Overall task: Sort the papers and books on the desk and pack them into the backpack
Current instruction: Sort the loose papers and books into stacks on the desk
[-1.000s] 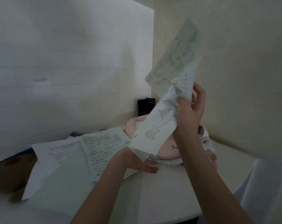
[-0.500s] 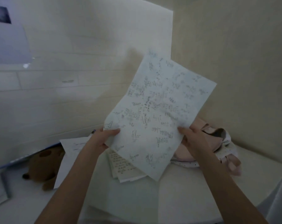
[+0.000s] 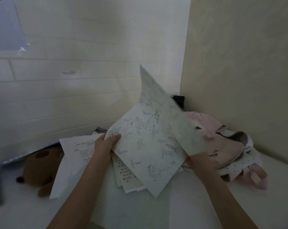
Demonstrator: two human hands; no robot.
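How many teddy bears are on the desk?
1. The brown teddy bear lies at the left of the desk, partly tucked under the white papers. More could be hidden under the papers or the pink backpack.

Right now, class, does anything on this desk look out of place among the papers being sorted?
Yes. A brown plush bear lies on its side at the desk's left, partly under the loose white sheets, a toy among schoolwork. The scribbled sheet held by the left hand and right hand is bent upward.
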